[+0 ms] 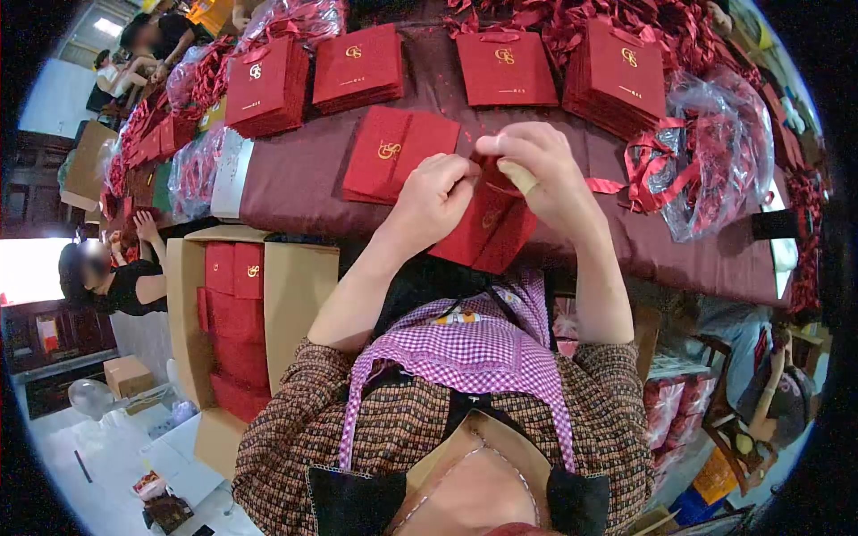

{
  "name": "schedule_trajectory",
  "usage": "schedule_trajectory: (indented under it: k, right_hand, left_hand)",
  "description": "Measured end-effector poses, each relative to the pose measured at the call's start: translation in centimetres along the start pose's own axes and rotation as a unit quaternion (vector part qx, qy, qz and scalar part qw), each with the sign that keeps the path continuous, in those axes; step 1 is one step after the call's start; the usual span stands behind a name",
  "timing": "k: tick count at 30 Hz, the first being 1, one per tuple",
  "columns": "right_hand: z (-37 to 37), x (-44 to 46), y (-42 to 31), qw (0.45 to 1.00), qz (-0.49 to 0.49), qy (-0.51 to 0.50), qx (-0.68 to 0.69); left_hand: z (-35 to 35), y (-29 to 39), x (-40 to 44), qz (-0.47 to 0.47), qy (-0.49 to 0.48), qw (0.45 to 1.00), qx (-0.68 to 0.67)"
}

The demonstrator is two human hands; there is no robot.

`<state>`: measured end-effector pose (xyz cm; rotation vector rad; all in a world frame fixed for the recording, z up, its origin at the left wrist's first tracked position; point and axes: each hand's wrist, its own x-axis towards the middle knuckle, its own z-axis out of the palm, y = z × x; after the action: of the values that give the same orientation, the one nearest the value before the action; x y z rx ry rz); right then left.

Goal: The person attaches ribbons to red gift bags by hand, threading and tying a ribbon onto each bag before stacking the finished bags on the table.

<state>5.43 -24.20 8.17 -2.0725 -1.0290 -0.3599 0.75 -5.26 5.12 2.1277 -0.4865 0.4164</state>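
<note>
A red paper bag (490,228) with a gold logo lies at the near edge of the cloth-covered table, below both hands. My left hand (436,198) is closed in a pinch at the bag's top edge. My right hand (542,171), with a pale wrap on one finger, has its fingers bent together at the same edge, around a strip of red ribbon. What exactly the fingertips hold is too small to tell. Just left of the hands lies a small stack of red bags (393,147) with a gold logo.
Stacks of finished red bags (357,67) line the table's (295,179) far side. Red ribbons (657,174) and clear plastic (715,134) lie at right. An open carton (304,290) of red bags stands at lower left. Other people (134,281) are at left and lower right.
</note>
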Motion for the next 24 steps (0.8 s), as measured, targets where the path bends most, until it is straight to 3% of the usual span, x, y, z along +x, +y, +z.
schedule_trajectory:
  k: [2, 7, 10, 12, 15, 18, 20, 23, 24]
  right_hand:
    - [0.8, 0.1, 1.0, 0.999, -0.019, -0.018, 0.026]
    - [1.0, -0.1, 1.6, 0.994, -0.018, -0.058, 0.09]
    - [0.6, 0.0, 1.5, 0.991, -0.026, -0.1, 0.082]
    - [0.1, -0.3, 1.9, 0.991, -0.03, -0.099, 0.085]
    - [-0.4, -0.7, 2.3, 0.992, -0.023, -0.093, 0.087]
    - [-0.5, -0.7, 2.5, 0.994, -0.001, -0.078, 0.082]
    - [-0.1, -0.4, 3.0, 0.993, 0.009, -0.081, 0.086]
    - [0.9, -0.4, 3.9, 0.993, 0.026, -0.071, 0.095]
    - [1.1, -0.4, 4.1, 0.993, 0.028, -0.072, 0.094]
  left_hand:
    - [0.1, -0.1, -0.3, 0.029, -0.015, 0.999, 0.019]
    - [0.4, 0.0, -0.9, -0.124, 0.001, 0.987, -0.104]
    - [0.5, -1.0, -1.4, -0.124, 0.032, 0.981, -0.145]
    - [-0.8, -1.7, -1.2, -0.254, 0.093, 0.918, -0.29]
    - [-3.3, -4.5, -0.8, -0.275, 0.216, 0.82, -0.453]
    - [-4.4, -4.9, -0.7, -0.258, 0.235, 0.886, -0.306]
    - [-3.9, -4.0, -0.9, -0.13, 0.251, 0.959, 0.016]
    - [-4.0, -0.9, -1.7, -0.05, 0.113, 0.991, 0.051]
    - [-3.7, -0.2, -2.2, -0.074, 0.031, 0.997, 0.004]
